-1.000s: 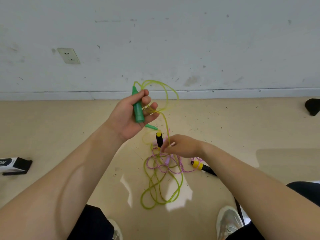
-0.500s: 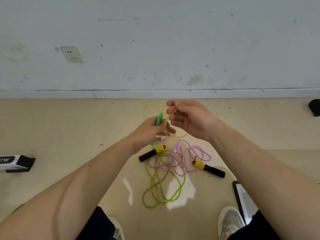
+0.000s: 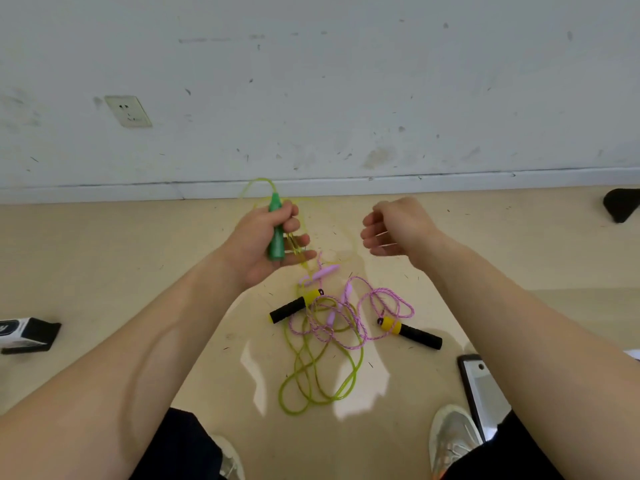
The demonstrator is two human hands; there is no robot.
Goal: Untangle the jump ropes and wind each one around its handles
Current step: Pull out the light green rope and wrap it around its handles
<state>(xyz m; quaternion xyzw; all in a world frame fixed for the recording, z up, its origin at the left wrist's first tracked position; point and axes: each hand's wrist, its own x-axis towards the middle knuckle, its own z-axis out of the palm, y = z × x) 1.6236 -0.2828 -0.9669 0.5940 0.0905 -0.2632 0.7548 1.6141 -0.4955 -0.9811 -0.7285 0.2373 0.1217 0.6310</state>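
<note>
Bright, soft light with pale glare patches on the floor (image 3: 104, 258); wide-angle bowing at the edges.

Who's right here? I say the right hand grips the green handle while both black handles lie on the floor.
Not quite. The head view shows the left hand gripping the green handle; both black handles do lie on the floor.
</note>
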